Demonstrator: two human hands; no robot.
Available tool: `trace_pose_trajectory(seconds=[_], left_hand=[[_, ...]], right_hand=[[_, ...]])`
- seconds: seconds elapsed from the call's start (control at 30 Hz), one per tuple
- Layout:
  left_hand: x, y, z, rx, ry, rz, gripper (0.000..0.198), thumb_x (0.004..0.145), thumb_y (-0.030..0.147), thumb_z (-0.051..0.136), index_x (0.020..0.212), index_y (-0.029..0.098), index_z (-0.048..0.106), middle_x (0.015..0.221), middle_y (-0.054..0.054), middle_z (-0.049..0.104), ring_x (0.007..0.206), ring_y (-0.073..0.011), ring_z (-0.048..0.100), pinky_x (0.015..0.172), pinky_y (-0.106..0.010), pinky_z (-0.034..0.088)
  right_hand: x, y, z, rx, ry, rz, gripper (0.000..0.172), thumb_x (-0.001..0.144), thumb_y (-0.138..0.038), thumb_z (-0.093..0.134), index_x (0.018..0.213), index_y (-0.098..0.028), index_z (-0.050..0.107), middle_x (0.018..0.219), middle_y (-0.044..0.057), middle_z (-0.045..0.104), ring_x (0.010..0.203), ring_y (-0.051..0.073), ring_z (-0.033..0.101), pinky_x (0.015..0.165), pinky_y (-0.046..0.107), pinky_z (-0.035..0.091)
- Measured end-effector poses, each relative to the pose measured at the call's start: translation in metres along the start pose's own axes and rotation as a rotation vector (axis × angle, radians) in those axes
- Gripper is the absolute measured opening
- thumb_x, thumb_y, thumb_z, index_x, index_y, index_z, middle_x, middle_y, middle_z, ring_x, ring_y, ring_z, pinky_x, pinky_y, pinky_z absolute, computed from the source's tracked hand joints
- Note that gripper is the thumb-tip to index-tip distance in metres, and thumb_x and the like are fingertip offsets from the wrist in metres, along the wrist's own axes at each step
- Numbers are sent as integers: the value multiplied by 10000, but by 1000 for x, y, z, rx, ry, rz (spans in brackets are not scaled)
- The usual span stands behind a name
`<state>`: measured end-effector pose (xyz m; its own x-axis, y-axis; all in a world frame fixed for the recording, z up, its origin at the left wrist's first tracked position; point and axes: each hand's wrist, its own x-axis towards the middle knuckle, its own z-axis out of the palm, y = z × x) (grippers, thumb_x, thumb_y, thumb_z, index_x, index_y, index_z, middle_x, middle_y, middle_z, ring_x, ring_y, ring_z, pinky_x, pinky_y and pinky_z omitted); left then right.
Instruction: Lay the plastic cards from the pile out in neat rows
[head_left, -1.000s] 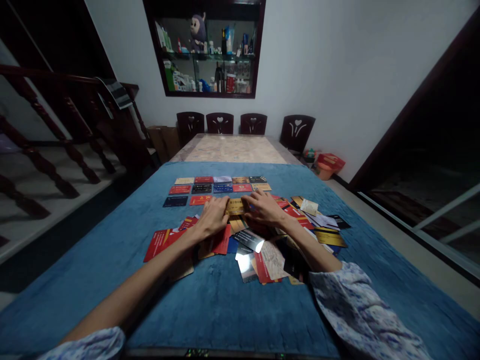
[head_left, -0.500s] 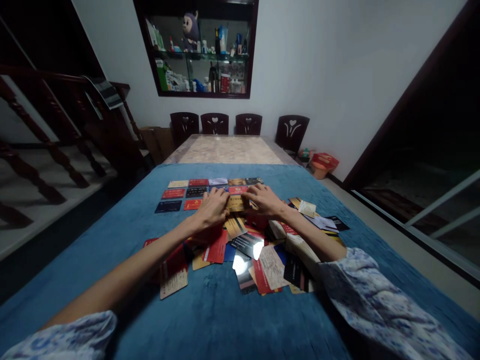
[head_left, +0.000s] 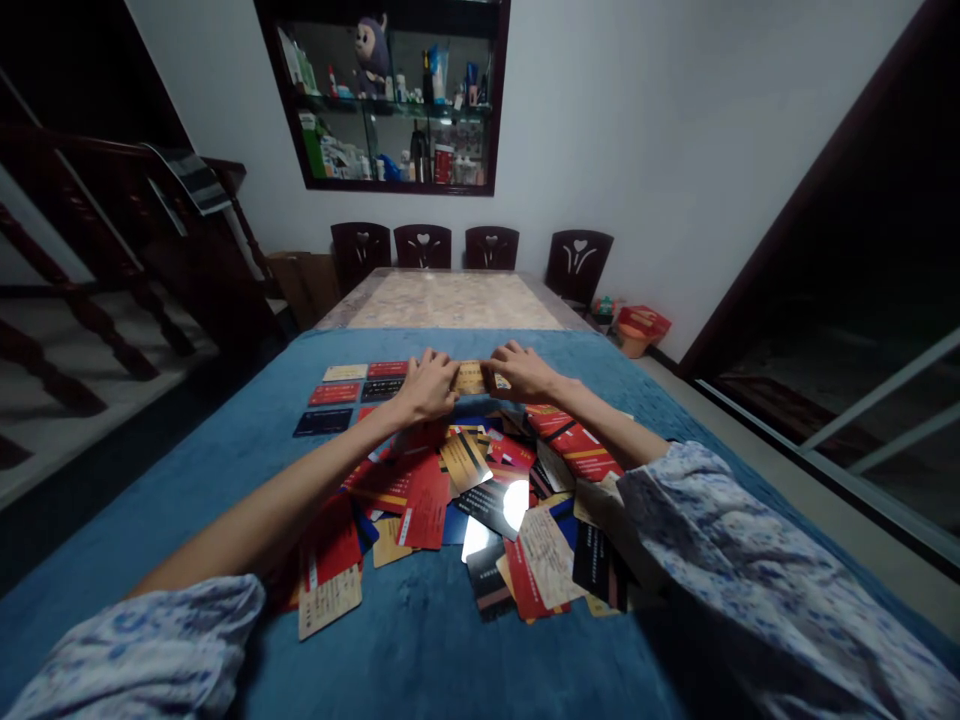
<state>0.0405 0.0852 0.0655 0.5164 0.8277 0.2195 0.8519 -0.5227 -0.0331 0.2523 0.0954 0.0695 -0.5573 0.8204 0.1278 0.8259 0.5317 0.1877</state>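
Both my hands reach far forward over a blue cloth (head_left: pixel 420 640) on the table. My left hand (head_left: pixel 427 386) and my right hand (head_left: pixel 523 371) each pinch one end of a gold card (head_left: pixel 471 377), held just above the neat rows of cards (head_left: pixel 346 391) at the far side. Those rows hold red, black, blue and cream cards laid side by side. Under my forearms lies a loose heap of cards (head_left: pixel 487 500), red, black, gold and white, some overlapping. One shiny card (head_left: pixel 514 502) in the heap glares with reflected light.
Beyond the cloth the marble table top (head_left: pixel 450 300) is bare, with several dark chairs (head_left: pixel 491 246) at its far end. A glass wall cabinet (head_left: pixel 390 95) hangs above them. A wooden stair rail (head_left: pixel 90 230) runs at the left, a red bin (head_left: pixel 641 325) stands at the right.
Both hands have carried the gold card forward, from over the loose heap to above the far rows. The camera has leaned forward, so the heap now lies nearer under my arms.
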Motion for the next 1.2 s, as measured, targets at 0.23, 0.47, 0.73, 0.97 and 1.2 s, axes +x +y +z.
trace_pose_trajectory(seconds=[0.23, 0.47, 0.73, 0.97, 1.2], left_hand=[[30, -13, 8, 16, -3, 7, 313, 849, 280, 578, 1131, 160, 641, 1230, -172, 572, 1216, -361, 412, 960, -530, 393], [58, -25, 17, 24, -40, 15, 226, 834, 277, 598, 1021, 172, 670, 1181, -151, 604, 1208, -363, 413, 962, -539, 389], [86, -34, 29, 4, -106, -6, 228, 800, 267, 609, 979, 168, 708, 1194, -166, 631, 1225, -394, 412, 966, -567, 376], [101, -38, 41, 19, -169, -41, 248, 755, 278, 611, 956, 178, 714, 1176, -151, 654, 1216, -391, 417, 977, -560, 379], [112, -42, 53, 6, -210, -66, 229, 730, 248, 600, 908, 167, 718, 1121, -161, 682, 1206, -399, 414, 962, -584, 383]], right_hand=[[23, 16, 0, 4, -19, 22, 389, 874, -353, 624, 1236, -211, 621, 1289, 155, 565, 1139, 318, 439, 815, 386, 405], [43, 27, 5, 42, -60, 56, 269, 866, -322, 637, 1112, -225, 683, 1260, 129, 583, 1177, 324, 441, 829, 393, 434], [68, 40, 20, 49, -124, 94, 295, 848, -323, 651, 1127, -243, 703, 1290, 136, 579, 1215, 341, 438, 836, 390, 446], [84, 49, 38, 53, -163, 87, 325, 836, -351, 638, 1138, -246, 697, 1299, 119, 595, 1194, 333, 458, 846, 401, 438], [91, 56, 51, 65, -202, 106, 396, 851, -355, 620, 1233, -259, 660, 1321, 109, 609, 1209, 340, 472, 846, 397, 420]])
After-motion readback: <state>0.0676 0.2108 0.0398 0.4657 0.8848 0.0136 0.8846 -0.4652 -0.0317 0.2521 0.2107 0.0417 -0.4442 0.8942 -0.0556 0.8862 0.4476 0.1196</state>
